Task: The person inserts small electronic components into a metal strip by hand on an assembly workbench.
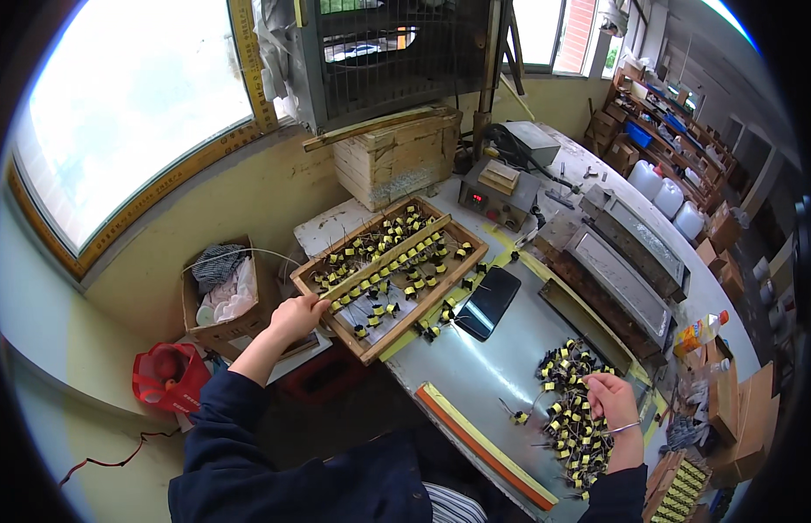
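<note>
My left hand (296, 319) is closed around the near end of a wooden strip (388, 259) that lies across a shallow wooden tray (371, 350). A row of small black-and-yellow coils (371, 283) with thin wire leads runs along the strip, and more coils lie loose on both sides of it. On the right, my right hand (613, 403) is over a heap of the same coils (573, 436) on a grey metal sheet. Its fingers are pinched together; what they hold, if anything, is hidden.
A dark phone (488, 302) lies on the metal sheet (458, 366) beside the tray. Long metal troughs (619, 283) stand farther right. Behind are a box-shaped device with a red display (499, 195) and a wooden crate (397, 157). An orange-and-yellow strip (484, 444) edges the table's front.
</note>
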Demonstrator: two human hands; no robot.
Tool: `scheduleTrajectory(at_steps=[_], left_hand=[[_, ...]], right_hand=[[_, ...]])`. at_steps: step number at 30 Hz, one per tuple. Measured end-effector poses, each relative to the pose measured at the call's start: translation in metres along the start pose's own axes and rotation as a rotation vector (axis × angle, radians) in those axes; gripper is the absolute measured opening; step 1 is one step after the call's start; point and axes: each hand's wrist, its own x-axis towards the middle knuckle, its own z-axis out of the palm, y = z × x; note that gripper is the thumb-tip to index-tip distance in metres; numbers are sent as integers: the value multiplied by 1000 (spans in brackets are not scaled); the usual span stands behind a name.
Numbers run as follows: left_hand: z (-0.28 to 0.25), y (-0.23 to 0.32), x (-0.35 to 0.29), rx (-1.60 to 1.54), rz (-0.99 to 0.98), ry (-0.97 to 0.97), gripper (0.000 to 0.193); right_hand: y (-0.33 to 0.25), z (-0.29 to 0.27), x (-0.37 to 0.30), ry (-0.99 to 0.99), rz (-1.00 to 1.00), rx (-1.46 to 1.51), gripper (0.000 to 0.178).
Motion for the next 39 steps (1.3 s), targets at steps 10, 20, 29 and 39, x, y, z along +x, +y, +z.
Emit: scheduleTrajectory(at_steps=[10, 20, 29, 39], left_hand=[[8, 23, -27, 286, 78, 152, 39], [-3, -20, -17, -486, -133, -355, 45], [1, 18, -45, 360, 60, 35, 31], [6, 30, -57, 584, 286, 180, 18]], right_hand=[[10, -25, -35, -20, -7, 0, 16], [16, -17, -37, -59, 30, 21, 18], [12, -8, -54, -81, 20, 25, 18], [33, 18, -70, -94, -18, -155, 18]])
